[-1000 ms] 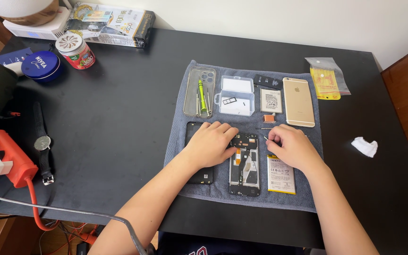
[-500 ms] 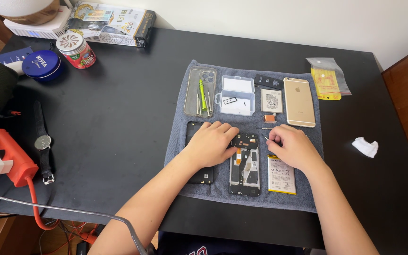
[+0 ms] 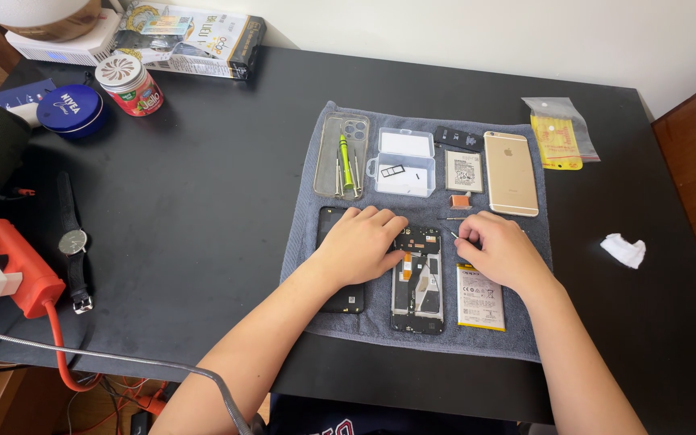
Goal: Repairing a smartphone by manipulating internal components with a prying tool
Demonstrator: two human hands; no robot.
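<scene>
An opened black phone (image 3: 417, 282) with its insides showing lies on a grey cloth (image 3: 316, 169). My left hand (image 3: 362, 242) rests flat, palm down, on a black phone back cover (image 3: 343, 296) and touches the opened phone's left edge. My right hand (image 3: 497, 247) is curled at the phone's upper right corner, fingertips pinched on a thin tool (image 3: 449, 234) that is barely visible. A flat phone battery (image 3: 481, 298) lies under the right wrist.
On the cloth sit a clear case with a green screwdriver (image 3: 345, 159), a clear parts box (image 3: 402, 163), a small battery (image 3: 464, 171) and a gold phone (image 3: 511, 172). A plastic bag (image 3: 559, 138), white wad (image 3: 624, 249), wristwatch (image 3: 72, 242), red tool (image 3: 11, 266), tin and jar lie around on the black table.
</scene>
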